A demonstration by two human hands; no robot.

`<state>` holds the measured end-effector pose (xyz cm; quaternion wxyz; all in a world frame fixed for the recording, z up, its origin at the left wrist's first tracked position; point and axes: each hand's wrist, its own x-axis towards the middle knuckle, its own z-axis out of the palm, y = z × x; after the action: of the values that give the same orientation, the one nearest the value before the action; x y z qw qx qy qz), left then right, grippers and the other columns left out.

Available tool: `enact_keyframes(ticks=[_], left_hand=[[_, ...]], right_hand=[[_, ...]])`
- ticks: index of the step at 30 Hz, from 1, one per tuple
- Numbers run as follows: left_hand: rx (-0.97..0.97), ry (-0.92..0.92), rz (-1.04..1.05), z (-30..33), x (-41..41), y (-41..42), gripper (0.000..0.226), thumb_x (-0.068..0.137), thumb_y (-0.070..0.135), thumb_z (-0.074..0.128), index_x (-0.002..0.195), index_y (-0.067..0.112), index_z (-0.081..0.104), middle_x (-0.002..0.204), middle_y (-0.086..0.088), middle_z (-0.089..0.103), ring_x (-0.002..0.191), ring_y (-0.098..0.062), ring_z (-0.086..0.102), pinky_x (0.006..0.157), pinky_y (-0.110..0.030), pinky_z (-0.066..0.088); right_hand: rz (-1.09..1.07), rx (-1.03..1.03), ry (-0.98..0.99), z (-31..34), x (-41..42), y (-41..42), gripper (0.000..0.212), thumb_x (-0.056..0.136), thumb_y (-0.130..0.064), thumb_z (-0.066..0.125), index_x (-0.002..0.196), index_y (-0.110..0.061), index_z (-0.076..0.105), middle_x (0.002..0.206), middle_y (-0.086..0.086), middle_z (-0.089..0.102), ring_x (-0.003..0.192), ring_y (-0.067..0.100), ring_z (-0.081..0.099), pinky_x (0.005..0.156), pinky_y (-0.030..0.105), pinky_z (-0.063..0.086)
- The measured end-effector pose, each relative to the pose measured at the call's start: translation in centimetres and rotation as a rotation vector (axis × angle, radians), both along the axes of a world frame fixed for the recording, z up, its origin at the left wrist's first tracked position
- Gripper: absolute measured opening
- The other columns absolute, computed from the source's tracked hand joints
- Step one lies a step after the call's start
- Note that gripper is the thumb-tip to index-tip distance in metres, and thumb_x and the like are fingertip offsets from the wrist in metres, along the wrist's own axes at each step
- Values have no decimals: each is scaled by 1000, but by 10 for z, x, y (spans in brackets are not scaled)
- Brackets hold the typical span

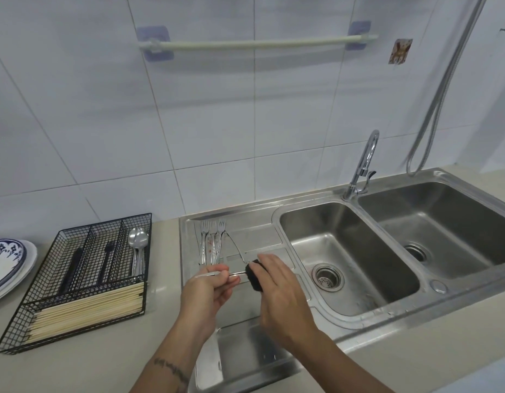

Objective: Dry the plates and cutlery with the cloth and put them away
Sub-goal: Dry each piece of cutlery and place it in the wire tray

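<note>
Piece in hand: a slim metal utensil (217, 275), held over the drainboard (262, 236) at the sink's left.
Left grip: left hand (208, 293) pinches the handle end.
Right grip: right hand (279, 296) curls round a dark cloth (253, 275) wrapped on the other end.
Long axis: roughly left to right, cloth end to the right.
Put-away spot: wire tray (75, 282) on the bench, to the left, nearer the left hand.
Waiting: forks (211, 241) beyond the hands.
Hidden: working end under the cloth; probably a fork, not certain.

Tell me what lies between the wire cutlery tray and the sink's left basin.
Head view: the steel draining board, with forks lying on it; both hands work over its near part.
</note>
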<state>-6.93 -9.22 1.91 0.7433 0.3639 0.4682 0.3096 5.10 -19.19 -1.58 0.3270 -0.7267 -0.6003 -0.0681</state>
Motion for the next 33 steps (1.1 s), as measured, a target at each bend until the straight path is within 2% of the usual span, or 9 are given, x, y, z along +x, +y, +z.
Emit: enact_keyframes(ticks=[3,7,14,16,18,21,23,28,33], left_hand=[[13,5,-6,0,4,-1,15,93,-6,55,95,6,65,72,-10,73,65,-17,72,69,-29,49],[29,22,11,-2,0,2,17,94,-6,54,95,7,66,84,-14,71,64,-14,73,67,-25,47],[-3,-30,2,1,1,1,17,94,-5,53,95,7,64,75,-12,74,64,-16,73,66,-28,46],[3,-34,-40,1,2,0,17,95,-5,52,95,7,64,75,-12,73,67,-16,73,67,-28,46],[70,2,-109,-1,0,-2,16,95,-6,53,95,6,64,79,-13,74,72,-18,74,70,-28,49],[344,136,-234,-6,-4,-3,19,87,-5,68,97,10,72,93,-9,76,91,-24,73,84,-31,55],[476,181,-259,-7,-7,-3,22,83,-5,73,96,13,75,96,-3,77,95,-22,72,89,-30,55],[429,100,2,-7,4,-3,11,88,-4,66,88,4,74,85,-11,77,84,-25,73,79,-32,57],[279,26,199,-9,2,6,10,90,-2,65,84,3,71,73,-9,73,72,-22,68,70,-30,53]], right_hand=[[110,-11,-54,4,-7,6,51,78,-5,53,128,-13,52,129,1,54,125,18,45,114,32,26],[4,-99,-65,-8,12,4,57,75,-8,55,131,-18,51,128,-3,57,124,16,47,116,43,25],[110,-37,-85,-1,3,9,49,83,-11,41,130,-13,53,125,0,57,121,18,48,114,42,30],[82,-54,-87,-2,14,9,50,81,-10,40,128,-15,54,119,-2,57,112,18,51,110,41,34],[64,-82,-59,-4,21,9,50,78,-9,40,126,-14,56,114,-2,57,103,21,53,101,37,42],[34,-85,-6,-6,27,6,51,76,-5,49,126,-13,56,113,-1,58,102,21,52,88,34,49],[29,-72,12,-4,28,4,50,77,-5,50,126,-11,56,112,0,59,101,21,53,85,34,51],[51,-36,-2,3,24,9,47,81,-9,44,126,-13,56,111,-1,59,99,20,53,84,30,49],[-124,-15,-21,-6,44,4,46,74,-1,51,117,-13,61,105,-2,62,94,22,56,79,37,54]])
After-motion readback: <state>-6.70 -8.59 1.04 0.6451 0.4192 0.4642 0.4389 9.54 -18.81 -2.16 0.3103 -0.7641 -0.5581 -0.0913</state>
